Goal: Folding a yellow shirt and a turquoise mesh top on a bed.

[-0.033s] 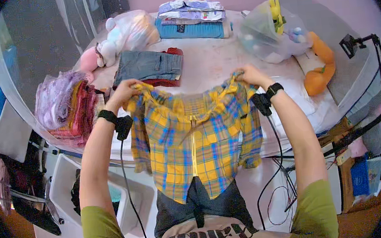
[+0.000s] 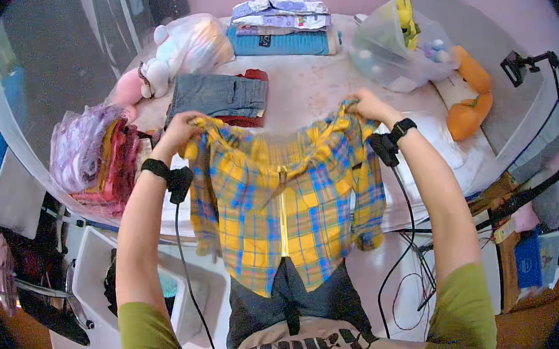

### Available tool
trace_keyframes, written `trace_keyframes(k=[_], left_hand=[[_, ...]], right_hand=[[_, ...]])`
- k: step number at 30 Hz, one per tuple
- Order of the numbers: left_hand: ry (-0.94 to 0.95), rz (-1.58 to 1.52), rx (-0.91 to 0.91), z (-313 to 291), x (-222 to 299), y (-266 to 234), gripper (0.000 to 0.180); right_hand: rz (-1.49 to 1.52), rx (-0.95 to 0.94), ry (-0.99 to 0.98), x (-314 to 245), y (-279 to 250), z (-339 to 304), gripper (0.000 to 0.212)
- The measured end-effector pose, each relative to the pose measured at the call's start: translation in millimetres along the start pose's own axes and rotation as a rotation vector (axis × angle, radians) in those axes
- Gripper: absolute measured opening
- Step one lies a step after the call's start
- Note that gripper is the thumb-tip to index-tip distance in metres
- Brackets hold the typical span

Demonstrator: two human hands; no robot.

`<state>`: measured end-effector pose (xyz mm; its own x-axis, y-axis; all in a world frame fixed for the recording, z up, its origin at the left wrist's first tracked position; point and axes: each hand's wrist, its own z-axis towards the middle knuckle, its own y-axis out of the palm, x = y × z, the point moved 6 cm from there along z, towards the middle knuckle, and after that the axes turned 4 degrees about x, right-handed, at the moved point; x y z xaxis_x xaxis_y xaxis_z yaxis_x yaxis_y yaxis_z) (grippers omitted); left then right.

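Observation:
A yellow and blue plaid shirt [image 2: 250, 218] with a front zipper [image 2: 283, 225] hangs stretched between my hands, above the near edge of the bed. My left hand [image 2: 185, 131] pinches its gathered upper edge at the left. The matching spot on the right is gripped by my right hand [image 2: 365, 105], fingers closed on the cloth. Both sleeves dangle at the sides, and the hem hangs in points in front of my dark pants [image 2: 320, 300]. Just beyond my left hand lie folded jeans [image 2: 217, 98], with dark red cloth [image 2: 243, 120] showing beneath them.
Stacked clothes [image 2: 97, 159] in plastic stand at the bed's left edge. Bagged plush toys [image 2: 194, 44] sit at the back left, packages [image 2: 284, 27] at the back, another toy bag [image 2: 389, 54] and an orange plush [image 2: 468, 117] at the right. Cables [image 2: 188, 279] hang from my wrists.
Both hands have risen very slightly with the shirt, and its cloth has swayed a little. Each hand keeps the same hold.

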<state>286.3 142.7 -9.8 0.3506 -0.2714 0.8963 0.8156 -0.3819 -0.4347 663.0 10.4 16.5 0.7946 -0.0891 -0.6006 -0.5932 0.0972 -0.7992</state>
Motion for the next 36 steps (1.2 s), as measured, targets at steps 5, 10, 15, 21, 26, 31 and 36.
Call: trace_keyframes(k=[5, 10, 15, 21, 26, 31, 36], left_hand=[[0.085, 0.138, 0.363, 38.0, -0.6, -12.6, 0.021], [0.244, 0.31, 0.465, 27.2, -15.7, 16.1, 0.021], [-0.058, 0.185, 0.065, -50.5, -69.3, 39.9, 0.017], [-0.38, 0.002, -0.164, -148.3, -95.1, 68.4, 0.02], [-0.416, -0.315, 0.012, -182.0, -111.8, 95.9, 0.033], [-0.511, -0.484, 0.057, -178.3, -89.4, 104.0, 0.029], [-0.402, -0.625, -0.034, -182.2, -36.1, 99.6, 0.016]], right_hand=[[-0.065, 0.268, -0.07, 28.8, -6.2, 48.4, 0.024], [0.018, 0.433, -0.24, 31.1, 33.2, 36.0, 0.022], [0.256, -0.008, 0.036, 13.7, 91.3, -49.0, 0.015], [0.562, -0.121, 0.408, 93.6, 144.7, -152.3, 0.023], [1.01, -0.017, 0.418, 78.6, 160.9, -181.0, 0.046], [0.79, -0.066, 0.331, 32.0, 160.5, -167.8, 0.043], [0.906, -0.017, 0.256, 11.2, 122.3, -170.4, 0.017]])
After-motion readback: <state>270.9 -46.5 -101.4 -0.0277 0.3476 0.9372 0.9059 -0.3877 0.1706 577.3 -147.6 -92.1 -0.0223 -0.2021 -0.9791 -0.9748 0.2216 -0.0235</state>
